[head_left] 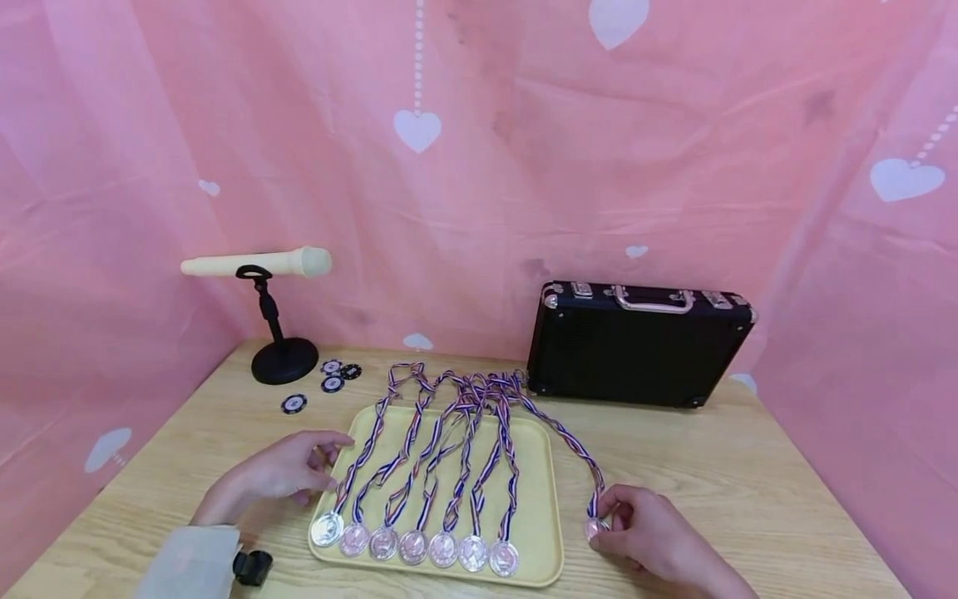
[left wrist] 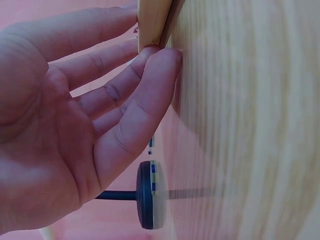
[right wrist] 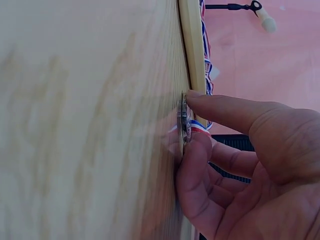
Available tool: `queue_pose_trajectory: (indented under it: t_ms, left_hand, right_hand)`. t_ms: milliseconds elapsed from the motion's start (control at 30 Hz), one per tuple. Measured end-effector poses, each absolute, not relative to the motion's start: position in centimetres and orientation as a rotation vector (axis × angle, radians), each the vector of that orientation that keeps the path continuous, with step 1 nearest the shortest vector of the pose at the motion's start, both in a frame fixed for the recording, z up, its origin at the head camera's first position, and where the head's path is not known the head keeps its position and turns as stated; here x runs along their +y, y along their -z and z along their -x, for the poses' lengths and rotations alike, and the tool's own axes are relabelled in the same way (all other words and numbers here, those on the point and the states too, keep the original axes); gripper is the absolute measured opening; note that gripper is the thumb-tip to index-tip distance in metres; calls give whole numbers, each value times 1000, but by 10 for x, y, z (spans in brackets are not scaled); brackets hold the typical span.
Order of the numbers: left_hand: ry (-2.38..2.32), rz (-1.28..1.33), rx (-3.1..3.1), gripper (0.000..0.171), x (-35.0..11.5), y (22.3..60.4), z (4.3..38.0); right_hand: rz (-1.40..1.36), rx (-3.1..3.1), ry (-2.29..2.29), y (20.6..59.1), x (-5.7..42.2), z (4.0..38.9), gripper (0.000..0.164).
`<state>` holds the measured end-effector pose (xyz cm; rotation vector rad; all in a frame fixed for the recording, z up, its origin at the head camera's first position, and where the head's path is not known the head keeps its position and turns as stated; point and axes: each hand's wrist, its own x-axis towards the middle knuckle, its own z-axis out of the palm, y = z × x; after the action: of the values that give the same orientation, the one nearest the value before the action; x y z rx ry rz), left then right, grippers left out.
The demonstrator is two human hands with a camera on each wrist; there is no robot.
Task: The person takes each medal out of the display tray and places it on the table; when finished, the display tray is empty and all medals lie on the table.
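A yellow tray [head_left: 537, 499] lies on the table with several silvery medals [head_left: 413, 547] in a row along its near side. Their red, white and blue ribbons run up and tangle past the far rim. My left hand [head_left: 288, 467] is at the tray's left edge, fingers loosely bent and touching the rim [left wrist: 152, 22]. To the right of the tray, my right hand [head_left: 647, 532] pinches one more medal [right wrist: 185, 120] by its edge, between thumb and fingers. This medal stays low at the tabletop, its ribbon [head_left: 572, 445] stretching back to the tangle.
At the back right stands a black case [head_left: 636, 349] with a metal handle. A pale microphone [head_left: 258, 263] sits on a black stand [head_left: 284, 358] at the back left, with several poker chips [head_left: 294, 403] beside it. Pink heart-patterned cloth [head_left: 479, 183] hangs behind the table.
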<state>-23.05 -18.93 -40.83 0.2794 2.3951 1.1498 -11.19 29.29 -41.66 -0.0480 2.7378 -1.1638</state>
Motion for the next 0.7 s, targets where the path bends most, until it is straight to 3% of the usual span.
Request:
queue_pose_trajectory:
  t_ms: [500, 700]
  left_hand:
    - [-1165, -347, 2397, 64, -192, 405, 235]
    - [-1175, -377, 2383, 65, -191, 408, 231]
  right_hand:
    - [-184, 2882, 953, 399, 283, 116, 30]
    - [-82, 2896, 1006, 393, 258, 111, 24]
